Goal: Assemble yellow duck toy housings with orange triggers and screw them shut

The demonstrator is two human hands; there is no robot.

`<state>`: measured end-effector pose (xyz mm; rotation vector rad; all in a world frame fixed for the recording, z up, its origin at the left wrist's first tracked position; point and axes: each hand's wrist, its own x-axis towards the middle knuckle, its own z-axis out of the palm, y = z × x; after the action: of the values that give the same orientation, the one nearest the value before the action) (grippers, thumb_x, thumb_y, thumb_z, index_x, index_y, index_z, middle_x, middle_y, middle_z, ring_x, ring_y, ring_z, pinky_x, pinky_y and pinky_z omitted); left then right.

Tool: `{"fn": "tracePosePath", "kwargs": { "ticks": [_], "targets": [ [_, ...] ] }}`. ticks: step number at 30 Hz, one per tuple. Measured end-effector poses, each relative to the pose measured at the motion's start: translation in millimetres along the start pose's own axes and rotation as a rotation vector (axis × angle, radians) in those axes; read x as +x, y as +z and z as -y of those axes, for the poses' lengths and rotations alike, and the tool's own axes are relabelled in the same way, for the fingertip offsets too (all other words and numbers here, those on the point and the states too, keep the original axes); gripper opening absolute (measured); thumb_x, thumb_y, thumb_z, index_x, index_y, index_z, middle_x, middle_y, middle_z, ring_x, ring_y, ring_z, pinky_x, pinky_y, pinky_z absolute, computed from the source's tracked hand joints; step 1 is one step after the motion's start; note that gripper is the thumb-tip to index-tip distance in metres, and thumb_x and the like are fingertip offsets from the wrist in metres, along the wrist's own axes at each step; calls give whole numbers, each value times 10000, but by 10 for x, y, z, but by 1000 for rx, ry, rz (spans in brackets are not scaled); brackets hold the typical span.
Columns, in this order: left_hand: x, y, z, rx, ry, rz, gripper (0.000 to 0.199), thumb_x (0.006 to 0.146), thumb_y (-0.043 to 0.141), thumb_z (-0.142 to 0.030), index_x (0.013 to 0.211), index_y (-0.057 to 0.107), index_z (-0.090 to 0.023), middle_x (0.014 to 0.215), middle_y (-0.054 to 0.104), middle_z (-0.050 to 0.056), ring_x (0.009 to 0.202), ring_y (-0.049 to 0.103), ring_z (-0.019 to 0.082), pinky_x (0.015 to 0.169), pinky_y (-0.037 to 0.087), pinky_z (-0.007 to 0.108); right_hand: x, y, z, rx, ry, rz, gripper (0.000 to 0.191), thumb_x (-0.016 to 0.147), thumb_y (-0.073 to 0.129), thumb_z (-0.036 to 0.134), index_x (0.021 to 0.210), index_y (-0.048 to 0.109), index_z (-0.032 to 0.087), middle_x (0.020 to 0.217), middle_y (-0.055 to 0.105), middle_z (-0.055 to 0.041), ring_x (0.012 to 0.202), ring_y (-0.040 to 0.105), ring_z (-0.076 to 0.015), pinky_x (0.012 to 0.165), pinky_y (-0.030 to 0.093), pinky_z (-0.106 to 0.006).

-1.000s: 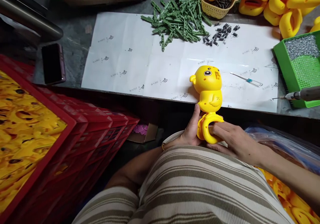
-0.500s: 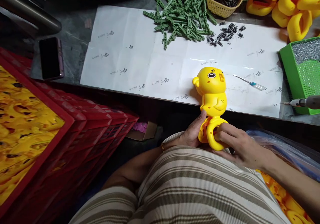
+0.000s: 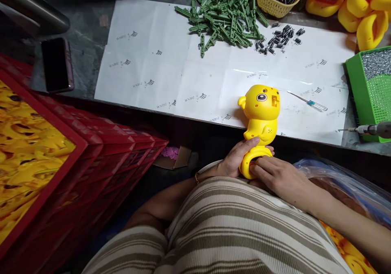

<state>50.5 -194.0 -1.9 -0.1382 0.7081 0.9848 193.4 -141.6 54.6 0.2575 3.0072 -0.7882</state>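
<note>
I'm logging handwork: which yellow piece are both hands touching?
The yellow figure with the round eye, its ring end between the left hand and right hand; yellow pieces by the cream basket and in the red crate lie untouched.

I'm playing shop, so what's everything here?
Table: one, grey, top
Paper: one, white, on table
Plastic pieces: many, green, heaped on paper
Small basket: one, pale yellow, top
Springs: many, black, on paper, in small basket
Hollow parts: several, yellow, top right
Screwdriver: one, clear, on paper
Green tray: one, green, right
Metal bits: many, silver, in green tray
Driver: one, grey, right edge
Phone: one, dark, table's left
Crate: one, red, left
Moulded parts: many, yellow, crate and lower right
Carton: one, brown, below table
Flat bits: many, pink, in carton
Plastic wrap: some, clear, right
Toy: one, yellow, by table edge
Clothing: striped cream and brown, bottom
Left hand: one, gripping toy
Right hand: one, at toy's loop
</note>
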Motion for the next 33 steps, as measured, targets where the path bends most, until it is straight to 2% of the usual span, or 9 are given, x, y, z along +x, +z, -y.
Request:
{"fn": "tracePosePath", "kwargs": {
  "ticks": [2, 4, 7, 10, 13, 16, 19, 25, 33],
  "targets": [
    [-6, -13, -30, 26, 21, -48, 524, 693, 776, -548, 955, 732, -96, 983, 744, 139, 903, 684, 201, 883, 520, 290, -26, -17, 15, 28, -33, -52, 173, 967, 532, 224, 983, 653, 101, 832, 644, -77, 757, 620, -207, 660, 539, -346],
    [-9, -31, -38, 60, 56, -85, 517, 706, 773, -550, 960, 734, -101, 937, 743, 127, 841, 682, 185, 834, 538, 288, -79, -30, -19, 127, 20, -212, 172, 942, 585, 209, 1077, 653, 128, 896, 673, -81, 816, 640, -197, 721, 554, -331],
    [-19, -45, -20, 84, 85, -101, 534, 712, 779, -550, 1019, 722, -117, 898, 738, 114, 780, 682, 189, 790, 556, 324, -148, 37, -181, 473, 459, -581, 243, 904, 660, 283, 1139, 639, 228, 991, 687, -54, 892, 649, -180, 761, 554, -304],
    [-55, -36, -5, 135, 97, -34, 516, 720, 791, -513, 1037, 712, -114, 924, 731, 110, 786, 685, 191, 801, 541, 335, -133, 204, -367, 1039, 805, -583, 448, 898, 616, 520, 1254, 600, 248, 1168, 680, -83, 1038, 653, -231, 839, 566, -362],
    [-119, -16, -51, 274, 133, 53, 481, 719, 809, -456, 1051, 702, -125, 964, 725, 95, 849, 682, 193, 813, 509, 308, -60, 351, -434, 1377, 797, -490, 539, 859, 614, 614, 1220, 631, 213, 1218, 681, -102, 1123, 639, -277, 988, 519, -437],
    [-170, -8, -154, 444, 215, -29, 496, 679, 834, -462, 1006, 678, -124, 931, 713, 76, 855, 669, 195, 790, 497, 297, -17, 393, -394, 1455, 781, -535, 544, 812, 685, 597, 1194, 634, 213, 1225, 684, -94, 1131, 643, -283, 1022, 502, -437],
    [-175, -6, -248, 563, 265, -128, 590, 634, 847, -504, 1040, 631, -134, 949, 700, 76, 847, 661, 199, 761, 505, 304, -24, 356, -349, 1439, 785, -540, 580, 771, 737, 585, 1207, 616, 222, 1259, 669, -93, 1131, 644, -277, 1004, 515, -417],
    [-170, 46, -270, 598, 232, -131, 605, 684, 819, -500, 1122, 579, -159, 1016, 679, 85, 887, 661, 217, 773, 520, 333, -25, 235, -333, 1321, 770, -467, 551, 822, 684, 577, 1231, 591, 220, 1271, 653, -93, 1149, 628, -265, 1006, 517, -414],
    [-223, 70, -188, 649, 353, -224, 434, 734, 768, -510, 899, 628, -134, 794, 667, 41, 719, 643, 170, 658, 511, 279, 97, 415, -330, 1368, 787, -564, 523, 834, 646, 593, 1174, 594, 199, 1183, 689, -97, 1050, 665, -259, 928, 547, -391]
  ]
}}
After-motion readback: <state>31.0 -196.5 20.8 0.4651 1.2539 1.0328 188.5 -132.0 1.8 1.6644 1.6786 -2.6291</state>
